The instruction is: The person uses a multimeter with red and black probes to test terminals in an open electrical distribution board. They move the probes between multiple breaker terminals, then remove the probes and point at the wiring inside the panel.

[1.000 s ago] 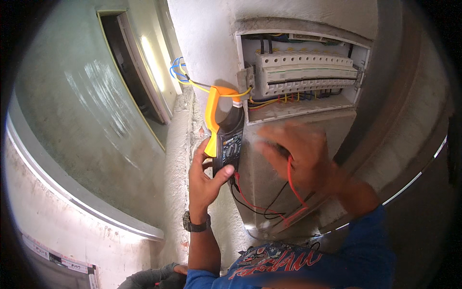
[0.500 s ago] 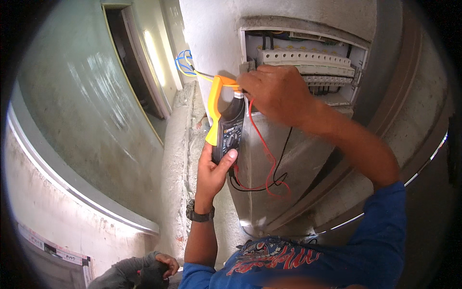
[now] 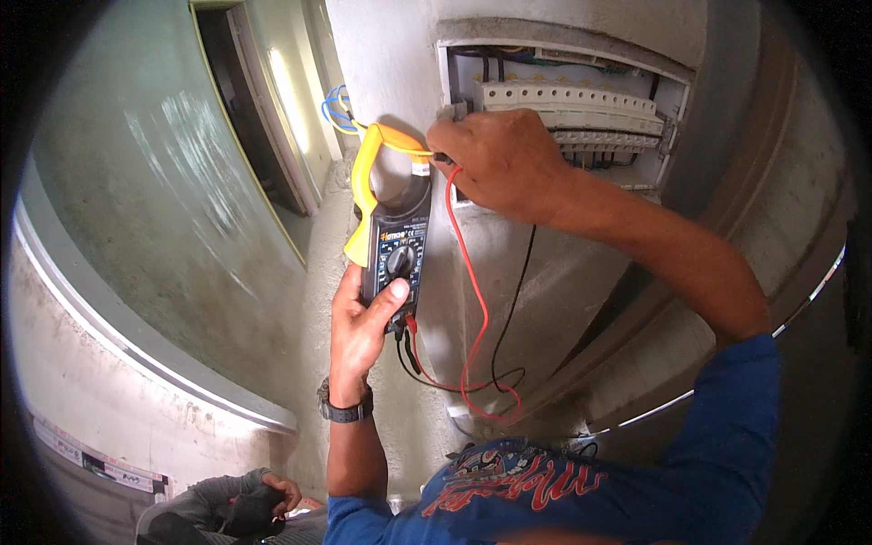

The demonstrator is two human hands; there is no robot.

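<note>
Clamp meter (image 3: 392,238), yellow and black, is held almost upright left of centre in the frame, its yellow loop (image 3: 365,168) uppermost and its dial (image 3: 400,261) turned toward the viewer. For a good result, the body would best be gripped low, clear of the loop, with the dial left readable and not nudged by the thumb. The yellow wire (image 3: 357,124) is met by the loop's top; whether it is threaded through cannot be told. The dark probe handle (image 3: 443,158) on the red lead (image 3: 472,282) should probably be gripped well back from any bare tip, and all conductors treated as live.

By the left hand (image 3: 361,327), raised from lower centre with the forearm nearly vertical, the meter's lower body is wrapped, thumb laid across its front below the dial. By the right hand (image 3: 500,163), fingers curled into a pinch, the probe handle is held beside the loop's right end; its forearm is slanted up from the right, elbow bent. Below that hand the black lead (image 3: 520,300) is hung, its far end hidden. At upper right, a breaker row (image 3: 581,98) is partly covered.
</note>
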